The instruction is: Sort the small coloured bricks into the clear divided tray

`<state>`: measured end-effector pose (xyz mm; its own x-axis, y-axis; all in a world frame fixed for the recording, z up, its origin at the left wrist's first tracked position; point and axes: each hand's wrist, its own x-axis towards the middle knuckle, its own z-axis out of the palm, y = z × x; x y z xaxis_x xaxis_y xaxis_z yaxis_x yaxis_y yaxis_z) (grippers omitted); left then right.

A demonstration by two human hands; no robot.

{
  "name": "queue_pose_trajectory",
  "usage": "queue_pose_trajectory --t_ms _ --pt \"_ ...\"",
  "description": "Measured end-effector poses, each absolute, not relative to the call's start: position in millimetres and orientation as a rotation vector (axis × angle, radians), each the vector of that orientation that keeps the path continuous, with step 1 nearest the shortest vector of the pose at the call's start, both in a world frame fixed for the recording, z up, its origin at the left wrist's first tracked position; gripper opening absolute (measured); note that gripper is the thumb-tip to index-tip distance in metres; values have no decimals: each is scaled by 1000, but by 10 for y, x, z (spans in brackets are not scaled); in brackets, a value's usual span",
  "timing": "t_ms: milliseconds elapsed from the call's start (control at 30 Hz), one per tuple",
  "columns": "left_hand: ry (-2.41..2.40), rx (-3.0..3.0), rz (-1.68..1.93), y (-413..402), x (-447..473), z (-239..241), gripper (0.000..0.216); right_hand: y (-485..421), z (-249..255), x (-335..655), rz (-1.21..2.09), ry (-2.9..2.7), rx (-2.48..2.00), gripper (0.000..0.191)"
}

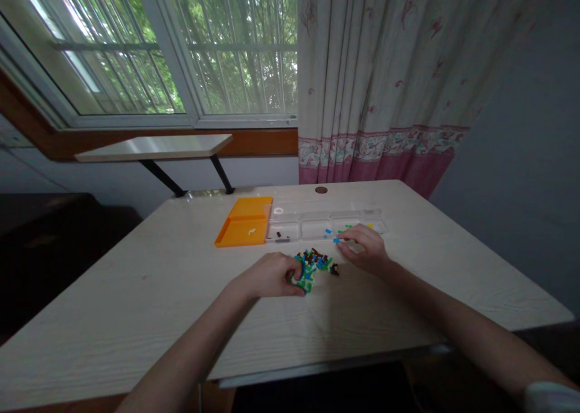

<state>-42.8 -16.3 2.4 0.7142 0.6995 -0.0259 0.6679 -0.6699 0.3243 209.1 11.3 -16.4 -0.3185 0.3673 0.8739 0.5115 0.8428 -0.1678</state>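
A loose pile of small building bricks [312, 260] in green, blue and brown lies on the table. At the pile's left side rests my left hand [276, 275], its thumb and fingers curled apart around the near bricks; whether it grips one is hidden. My right hand [364, 248] pinches a small blue brick [337, 240] at the front edge of a clear plastic compartment box [316, 227]. Inside that box a few brown, blue, green and yellow pieces sit in separate compartments. A small dark brown piece [334, 269] lies just right of the pile.
An orange tray [244, 222] with a small white piece in it adjoins the box on the left. A raised shelf [156, 147] on black brackets stands at the table's back left. Behind the table [149, 280] are a window and a floral curtain [362, 98].
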Motion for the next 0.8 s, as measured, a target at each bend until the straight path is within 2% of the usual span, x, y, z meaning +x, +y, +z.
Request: queue_pose_trajectory --t_ms 200,533,800 --pt "1016 2625 112 -186 -377 24 17 138 -180 2097 -172 -1938 -696 6" --pt "1067 2625 129 -161 -392 31 22 150 -165 2130 -185 -1925 -714 5" --pt "1039 2626 146 -157 -401 31 10 306 -234 2086 -116 -1994 -890 10"
